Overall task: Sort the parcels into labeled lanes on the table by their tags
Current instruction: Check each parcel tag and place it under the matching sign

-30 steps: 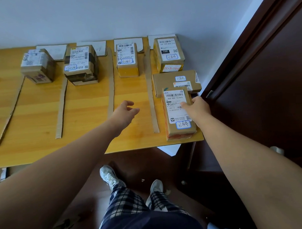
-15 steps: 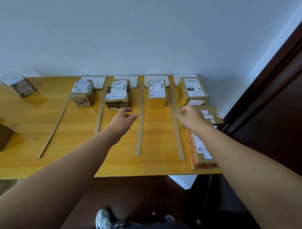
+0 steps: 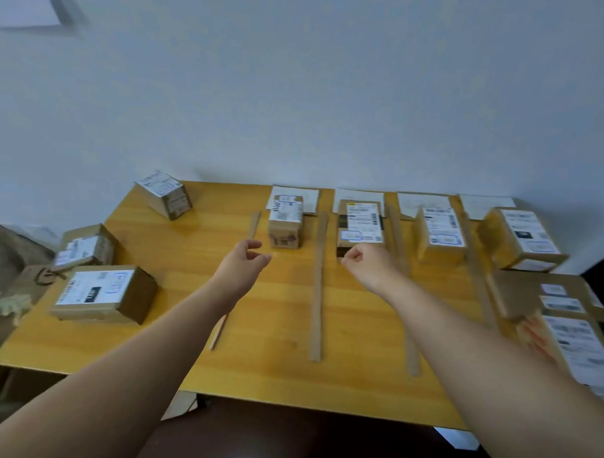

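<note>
On the yellow table [image 3: 264, 360] cardboard strips [image 3: 318, 283] mark off lanes, each with a white paper label [image 3: 359, 196] at the back. One parcel [image 3: 285, 222] stands in the first lane, another parcel [image 3: 362, 226] in the second, a third parcel [image 3: 439, 236] beside it. The far right lane holds several parcels [image 3: 523, 238]. Three unsorted parcels lie at the left: a large one [image 3: 102, 294], a middle one [image 3: 85, 248] and a tilted one [image 3: 164, 194]. My left hand [image 3: 242, 265] and my right hand [image 3: 367, 264] hover over the table, fingers loosely curled, holding nothing.
A white wall rises behind the table. A brown paper bag [image 3: 11, 273] and other clutter sit off the table's left edge. A dark door edge [image 3: 603, 263] stands at the right. The floor below is dark brown.
My right hand has left the long parcel in the right lane and swung left. The view has turned left and up, bringing the unsorted parcels into sight.
</note>
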A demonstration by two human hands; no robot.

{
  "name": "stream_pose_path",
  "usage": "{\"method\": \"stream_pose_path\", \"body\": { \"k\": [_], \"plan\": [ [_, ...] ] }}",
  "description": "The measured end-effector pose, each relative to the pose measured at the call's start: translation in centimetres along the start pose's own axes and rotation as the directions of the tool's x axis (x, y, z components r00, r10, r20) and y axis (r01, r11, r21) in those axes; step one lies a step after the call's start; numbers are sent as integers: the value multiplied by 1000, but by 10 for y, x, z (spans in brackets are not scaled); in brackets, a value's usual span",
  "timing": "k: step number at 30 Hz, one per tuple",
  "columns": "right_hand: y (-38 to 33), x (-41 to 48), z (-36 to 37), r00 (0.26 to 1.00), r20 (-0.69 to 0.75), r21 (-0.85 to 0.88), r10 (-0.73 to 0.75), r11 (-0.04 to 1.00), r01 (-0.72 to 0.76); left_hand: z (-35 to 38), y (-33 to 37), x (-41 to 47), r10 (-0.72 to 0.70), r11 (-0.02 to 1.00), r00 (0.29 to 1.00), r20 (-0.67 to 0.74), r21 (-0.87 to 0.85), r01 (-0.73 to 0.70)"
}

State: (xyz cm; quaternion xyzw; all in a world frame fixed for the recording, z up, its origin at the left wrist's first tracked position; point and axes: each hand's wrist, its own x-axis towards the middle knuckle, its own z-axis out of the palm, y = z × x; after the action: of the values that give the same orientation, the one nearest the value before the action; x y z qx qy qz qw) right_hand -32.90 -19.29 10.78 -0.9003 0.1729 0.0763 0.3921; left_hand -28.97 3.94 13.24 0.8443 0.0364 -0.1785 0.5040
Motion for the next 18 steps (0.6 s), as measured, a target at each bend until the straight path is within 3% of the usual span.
{"method": "stream_pose_path", "body": {
  "k": [12,18],
  "plan": [
    [-98,74,81,990,131,-21,-52,998,55,-95,-36,75,-29,994,998,-48,100,33],
    [-141,100,109,976,195,31,-101,995,97,-132,-51,100,7,968,999,-47,249,5]
  ]
}}
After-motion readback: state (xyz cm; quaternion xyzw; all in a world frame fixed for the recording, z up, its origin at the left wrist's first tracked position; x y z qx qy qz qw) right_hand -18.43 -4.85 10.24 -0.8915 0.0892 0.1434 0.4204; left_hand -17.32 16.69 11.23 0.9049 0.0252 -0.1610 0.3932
